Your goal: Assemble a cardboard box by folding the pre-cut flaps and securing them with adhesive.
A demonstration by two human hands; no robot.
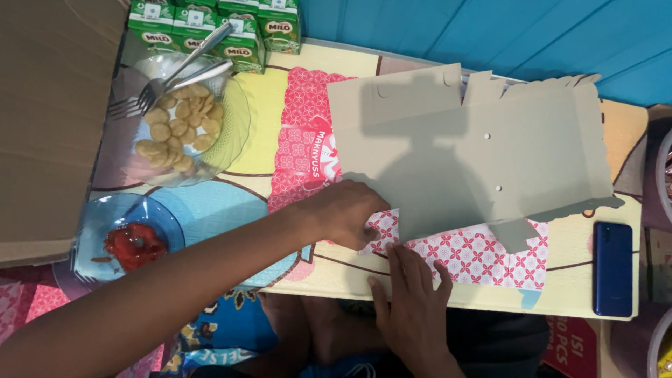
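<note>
A flat grey cardboard sheet (483,150), cut with flaps, notches and a wavy right edge, is lying unfolded across the table with its plain side facing up. Under it, a sheet with a pink and white flower pattern (476,255) is showing along the lower edge and at the left. The grey sheet is covering most of it, its lower left corner lifting slightly.
</note>
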